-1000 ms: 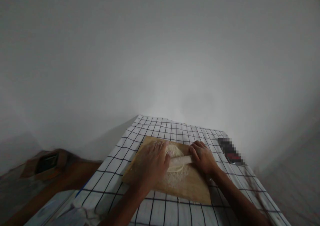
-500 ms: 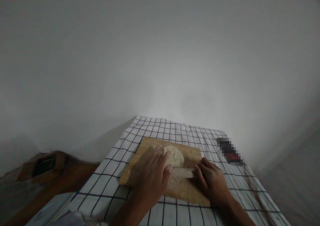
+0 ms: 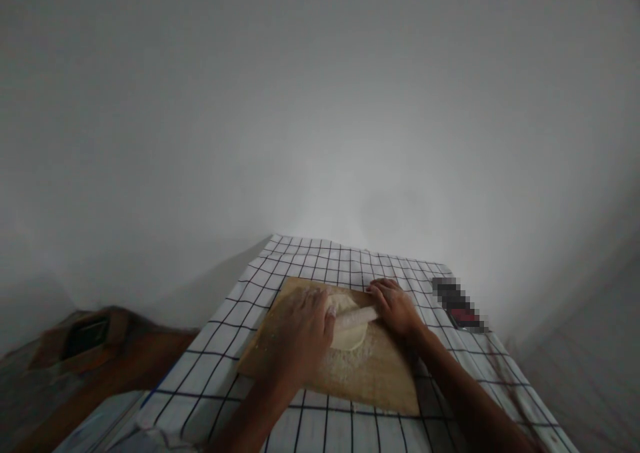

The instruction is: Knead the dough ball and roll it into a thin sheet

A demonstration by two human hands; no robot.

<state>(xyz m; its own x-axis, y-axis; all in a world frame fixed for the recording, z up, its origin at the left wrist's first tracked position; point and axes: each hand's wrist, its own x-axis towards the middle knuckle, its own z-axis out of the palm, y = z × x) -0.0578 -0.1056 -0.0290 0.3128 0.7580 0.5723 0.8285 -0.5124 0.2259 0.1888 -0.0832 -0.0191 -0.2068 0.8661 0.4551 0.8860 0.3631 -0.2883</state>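
A flattened round of pale dough [image 3: 351, 338] lies on a wooden board [image 3: 380, 376] dusted with flour. Across the dough rests a floury rolling pin [image 3: 356, 317], tilted a little upward to the right. My left hand [image 3: 311, 319] is over the pin's left end, fingers curved down and thumb against it; that end is hidden beneath the hand. At the right end, my right hand [image 3: 395, 306] is closed round the pin near the board's far right corner.
A white cloth with dark grid lines [image 3: 240, 333] covers the table. A dark pixelated object [image 3: 457, 304] lies at the right edge. Left of the table stands a brown box [image 3: 85, 336], lower down. A pale wall [image 3: 320, 139] rises behind.
The rolling pin has moved from in front of the dough onto it. My right hand has travelled away from me and slightly left; my left hand stays near the board's left part.
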